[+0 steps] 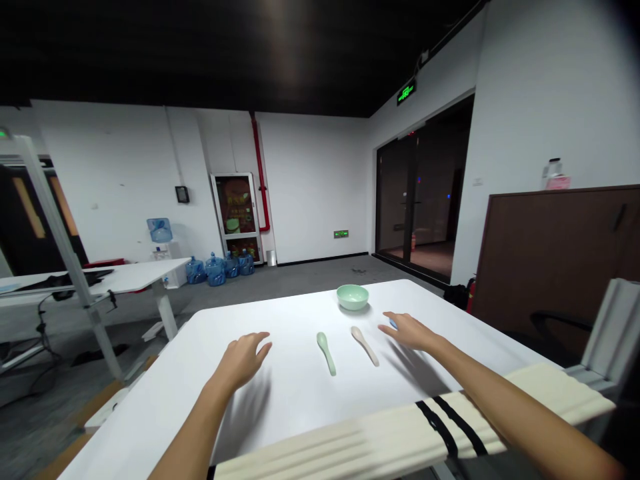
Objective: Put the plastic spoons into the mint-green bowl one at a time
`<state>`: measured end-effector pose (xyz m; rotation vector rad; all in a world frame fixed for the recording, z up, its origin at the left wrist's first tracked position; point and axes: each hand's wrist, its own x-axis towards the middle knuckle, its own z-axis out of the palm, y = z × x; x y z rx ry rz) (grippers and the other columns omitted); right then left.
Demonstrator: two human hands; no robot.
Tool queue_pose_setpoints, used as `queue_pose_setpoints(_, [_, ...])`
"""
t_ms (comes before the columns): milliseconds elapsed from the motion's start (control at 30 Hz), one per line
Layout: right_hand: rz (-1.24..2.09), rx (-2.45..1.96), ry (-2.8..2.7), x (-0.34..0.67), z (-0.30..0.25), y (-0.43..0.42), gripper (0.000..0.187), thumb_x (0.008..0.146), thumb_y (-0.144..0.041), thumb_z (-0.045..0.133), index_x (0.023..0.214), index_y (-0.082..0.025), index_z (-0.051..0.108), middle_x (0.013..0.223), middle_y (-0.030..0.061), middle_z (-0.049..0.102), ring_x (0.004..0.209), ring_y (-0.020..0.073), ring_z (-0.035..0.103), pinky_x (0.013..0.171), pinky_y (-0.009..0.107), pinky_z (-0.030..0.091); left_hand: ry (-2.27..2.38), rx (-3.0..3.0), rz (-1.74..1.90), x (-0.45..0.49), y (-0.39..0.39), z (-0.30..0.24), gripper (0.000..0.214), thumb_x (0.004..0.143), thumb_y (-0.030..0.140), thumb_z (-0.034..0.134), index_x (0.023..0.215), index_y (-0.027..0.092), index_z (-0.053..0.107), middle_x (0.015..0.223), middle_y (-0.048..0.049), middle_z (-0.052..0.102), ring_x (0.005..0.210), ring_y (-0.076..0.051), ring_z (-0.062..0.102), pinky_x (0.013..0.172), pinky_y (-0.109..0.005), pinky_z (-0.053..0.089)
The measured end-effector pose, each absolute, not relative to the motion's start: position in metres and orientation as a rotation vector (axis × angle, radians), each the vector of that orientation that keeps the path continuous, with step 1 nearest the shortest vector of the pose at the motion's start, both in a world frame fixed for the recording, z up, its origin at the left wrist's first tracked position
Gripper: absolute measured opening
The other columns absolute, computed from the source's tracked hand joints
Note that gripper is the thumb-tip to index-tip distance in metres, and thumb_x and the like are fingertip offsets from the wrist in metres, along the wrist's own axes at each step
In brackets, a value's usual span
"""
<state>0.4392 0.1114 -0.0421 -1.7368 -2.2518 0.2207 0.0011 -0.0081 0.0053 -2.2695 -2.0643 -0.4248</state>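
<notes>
Over the left part of the white table (295, 400), my left hand (245, 357) hovers with thumb and fingers apart and nothing in it. My right hand (407, 330) is also open, above the table right of the spoons. A small blue thing (393, 324) shows by its fingers, mostly hidden by the hand; its kind cannot be told. Between my hands lie a light green spoon (326, 353) and, to its right, a beige spoon (365, 345), both with their bowls pointing away from me. Farther back a light green bowl (353, 298) stands upright.
A cream padded strip (350, 450) with black bands runs along the table's near edge, under my right forearm. Another white table (150, 272) stands at the left. Blue water bottles (215, 270) are on the floor behind. A brown cabinet (555, 267) is at the right.
</notes>
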Motion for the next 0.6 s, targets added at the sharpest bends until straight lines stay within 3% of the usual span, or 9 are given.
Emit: queue_pose_setpoints(600, [0.261,-1.739,-2.266,0.4362,-0.0437,0.1105,0.072,0.088,-0.064,0.041,0.141,-0.016,0.048,0.13,0.0167,0.059,0.118,0.03,0.055,0.094,0.035,0.042,-2.072,-2.26,-0.411,0.0044,-0.0114,0.0089,0.049,0.094,0.047,0.034,0.127,0.022,0.059,0.13,-0.0078,0.064,0.12,-0.026,0.058,0.098,-0.038,0.044])
